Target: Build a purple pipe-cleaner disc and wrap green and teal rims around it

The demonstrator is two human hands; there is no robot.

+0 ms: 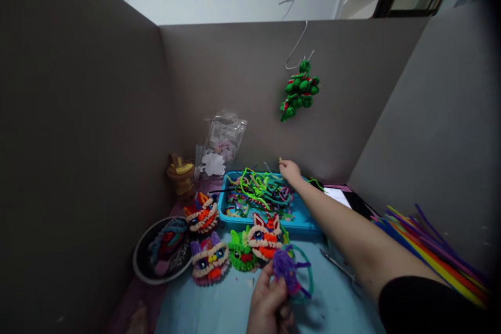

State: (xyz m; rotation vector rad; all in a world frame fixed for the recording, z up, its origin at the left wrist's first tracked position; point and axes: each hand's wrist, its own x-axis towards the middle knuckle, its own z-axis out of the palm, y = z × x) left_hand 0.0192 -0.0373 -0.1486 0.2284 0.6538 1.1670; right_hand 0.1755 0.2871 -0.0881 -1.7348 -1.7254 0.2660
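Low in the middle, my left hand (269, 297) pinches a purple pipe-cleaner piece (286, 271), coiled flat with loose ends to the right. A teal pipe-cleaner loop (310, 271) shows beside and behind it. My right arm stretches far forward, and my right hand (290, 169) is closed above the back edge of a blue tray (305, 222). A tiny pale spot shows at its fingertips; what it holds, if anything, cannot be made out. Tangled green, teal and pink pipe cleaners (260, 190) fill the tray's left part.
Fuzzy lion-like heads stand before the tray: orange-white (265, 237), green (240, 250), purple (210, 258) and orange (202, 214). A dark bowl (141, 266) sits left, a brown cup (182, 177) behind. Scissors (338, 263) and long coloured pipe cleaners (430, 250) lie right. Grey panels (235, 73) enclose the table.
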